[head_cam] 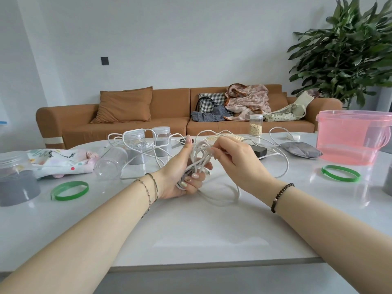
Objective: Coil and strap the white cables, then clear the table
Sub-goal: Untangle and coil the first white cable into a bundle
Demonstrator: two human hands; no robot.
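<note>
Head camera: the left hand curls its fingers round a loose bundle of thin white cable, whose loops stand roughly upright just above the glossy white table. The right hand pinches a strand at the bundle's top. Slack cable trails rightward across the tabletop.

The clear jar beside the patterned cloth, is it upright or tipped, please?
Tipped: the clear jar lies on its side.

white table: pink tub at its right edge, grey-filled jar at its left edge, white cables along the far edge.
</note>
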